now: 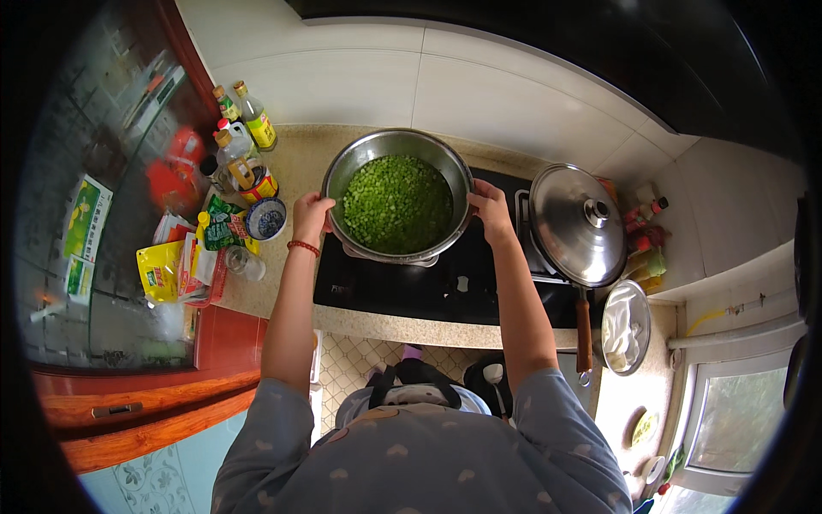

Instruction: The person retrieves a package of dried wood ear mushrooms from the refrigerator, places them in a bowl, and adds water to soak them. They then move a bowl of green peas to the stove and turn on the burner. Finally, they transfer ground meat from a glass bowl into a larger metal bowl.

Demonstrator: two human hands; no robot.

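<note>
A large stainless steel basin (398, 255) sits over the left side of the black gas stove (411, 295), held by its rim from both sides. Small chopped green pieces (398, 202) in liquid fill its lower part. My left hand (313, 217) grips the left rim, thumb towards the top edge; a red bead bracelet is on that wrist. On the opposite rim my right hand (490, 205) has its grip. The fingers under the rim are partly hidden. Whether the basin rests on the burner or hangs just above it, I cannot tell.
Right of the basin stands a wooden-handled pan (583, 327) under a domed metal lid (565, 225). A glass lid (626, 327) lies beyond it. Bottles (259, 122), a patterned bowl (266, 219), a glass jar (245, 263) and seasoning packets (160, 270) crowd the left counter. A range hood (546, 51) overhangs the back.
</note>
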